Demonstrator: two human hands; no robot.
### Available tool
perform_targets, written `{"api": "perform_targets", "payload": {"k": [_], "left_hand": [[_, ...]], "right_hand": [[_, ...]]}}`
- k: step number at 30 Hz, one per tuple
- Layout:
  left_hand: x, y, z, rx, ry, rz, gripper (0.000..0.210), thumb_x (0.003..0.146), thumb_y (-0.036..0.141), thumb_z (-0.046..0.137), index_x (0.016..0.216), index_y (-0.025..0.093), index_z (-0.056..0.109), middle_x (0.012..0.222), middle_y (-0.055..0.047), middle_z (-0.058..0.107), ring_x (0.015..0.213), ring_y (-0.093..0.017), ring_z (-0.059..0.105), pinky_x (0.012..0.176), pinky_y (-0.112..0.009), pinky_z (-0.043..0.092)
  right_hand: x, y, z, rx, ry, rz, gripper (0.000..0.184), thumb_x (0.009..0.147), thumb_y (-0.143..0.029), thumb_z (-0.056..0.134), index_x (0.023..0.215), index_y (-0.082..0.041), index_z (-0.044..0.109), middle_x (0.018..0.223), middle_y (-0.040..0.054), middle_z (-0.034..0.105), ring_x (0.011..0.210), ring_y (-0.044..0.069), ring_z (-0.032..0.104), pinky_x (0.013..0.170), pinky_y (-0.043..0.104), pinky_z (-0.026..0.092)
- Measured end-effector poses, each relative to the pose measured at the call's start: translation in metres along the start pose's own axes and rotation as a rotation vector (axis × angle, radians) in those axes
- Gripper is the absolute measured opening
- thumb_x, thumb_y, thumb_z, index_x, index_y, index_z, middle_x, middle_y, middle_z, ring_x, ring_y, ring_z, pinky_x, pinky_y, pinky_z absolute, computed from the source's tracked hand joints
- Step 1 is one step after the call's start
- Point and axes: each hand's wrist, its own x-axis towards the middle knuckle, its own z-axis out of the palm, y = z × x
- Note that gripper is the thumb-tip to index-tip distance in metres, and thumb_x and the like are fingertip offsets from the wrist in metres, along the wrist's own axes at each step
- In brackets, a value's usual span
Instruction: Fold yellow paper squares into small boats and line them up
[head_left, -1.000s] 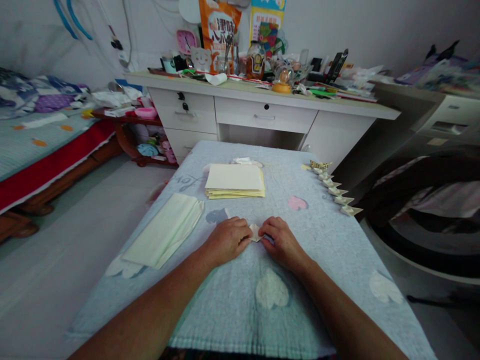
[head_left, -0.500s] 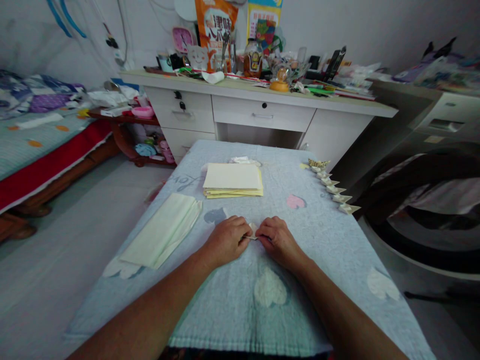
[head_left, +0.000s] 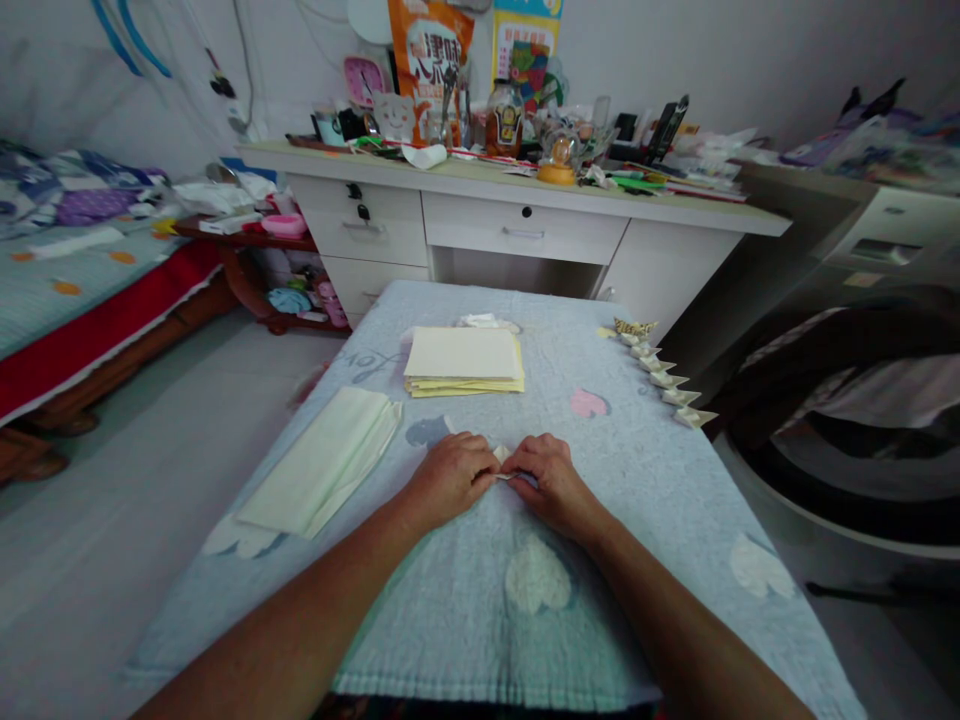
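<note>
A small folded piece of pale paper is pinched between my two hands, low over the middle of the cloth-covered table. My left hand is closed on its left side, and my right hand grips the right side. Fingers hide most of the paper. Beyond them lies a stack of cream and yellow paper sheets. To the left rests a pale green folded sheet bundle. Several folded paper boats stand in a row along the right edge, a patterned one farthest away.
Behind the table stands a white desk crowded with a jar, an orange bag and a pink clock. A washing machine is at the right. A bed stands at the left.
My right hand has shifted slightly left, closer to my left hand, and its fingers now cover more of the paper's right side. The stacks and boats stay in place.
</note>
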Motion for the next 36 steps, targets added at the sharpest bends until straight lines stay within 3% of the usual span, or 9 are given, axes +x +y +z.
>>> {"api": "perform_targets", "payload": {"k": [6, 14, 28, 36], "left_hand": [[0.000, -0.001, 0.000, 0.003, -0.001, 0.007, 0.015, 0.086, 0.031, 0.060, 0.081, 0.019, 0.068, 0.079, -0.003, 0.063, 0.083, -0.018, 0.057, 0.076, -0.030, 0.042], [0.003, 0.001, 0.001, -0.018, 0.031, -0.036, 0.024, 0.092, 0.029, 0.051, 0.079, 0.018, 0.067, 0.077, -0.003, 0.063, 0.079, -0.017, 0.056, 0.074, -0.029, 0.040], [0.007, 0.002, 0.003, 0.036, 0.106, -0.181, 0.017, 0.087, 0.027, 0.054, 0.078, 0.018, 0.065, 0.084, -0.004, 0.057, 0.085, -0.019, 0.053, 0.080, -0.033, 0.039], [0.007, 0.005, 0.002, 0.074, 0.089, -0.213, 0.018, 0.088, 0.027, 0.051, 0.079, 0.019, 0.063, 0.087, -0.004, 0.055, 0.086, -0.020, 0.052, 0.081, -0.035, 0.038]], "right_hand": [[0.002, 0.000, 0.005, -0.009, 0.029, 0.011, 0.014, 0.083, -0.015, 0.065, 0.088, -0.026, 0.072, 0.086, 0.0027, 0.063, 0.088, 0.019, 0.049, 0.081, 0.034, 0.029], [0.003, 0.000, 0.000, 0.024, 0.067, 0.103, 0.004, 0.084, -0.022, 0.065, 0.084, -0.020, 0.068, 0.087, 0.0037, 0.060, 0.088, 0.018, 0.049, 0.081, 0.033, 0.031], [0.008, 0.001, 0.002, -0.108, 0.055, 0.254, 0.015, 0.090, -0.026, 0.057, 0.081, -0.019, 0.067, 0.091, 0.0058, 0.057, 0.089, 0.020, 0.046, 0.076, 0.033, 0.029], [0.012, 0.001, 0.007, -0.200, 0.082, 0.286, 0.016, 0.088, -0.029, 0.059, 0.077, -0.018, 0.064, 0.090, 0.0071, 0.056, 0.087, 0.021, 0.045, 0.073, 0.033, 0.029]]}}
